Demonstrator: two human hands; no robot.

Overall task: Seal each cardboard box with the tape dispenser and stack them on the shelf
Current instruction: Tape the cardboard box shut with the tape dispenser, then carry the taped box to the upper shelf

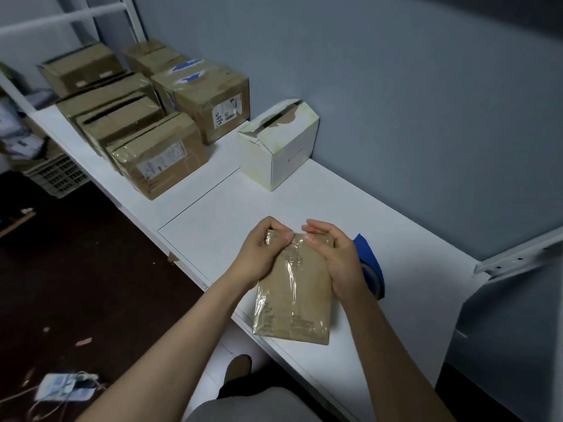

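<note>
Box (294,287) flat at shelf (396,223) edge. Left hand (259,254) pinches its far corner; right hand (338,257), fingers together, clasps its right side, likely pressing tape down. Dispenser (373,269) just right of box.

Shelf middle: bare white shelf (219,220) between the brown boxes and the flat box, open to a hand.
Far left: brown boxes (164,153) packed close together.
Far middle: white box (283,147) against the wall (396,117), with a narrow gap to its left.
Near edge: flat box (295,300), with the tape dispenser (370,263) just to its right.
Far right: metal bracket (518,257) overhangs the shelf.
</note>
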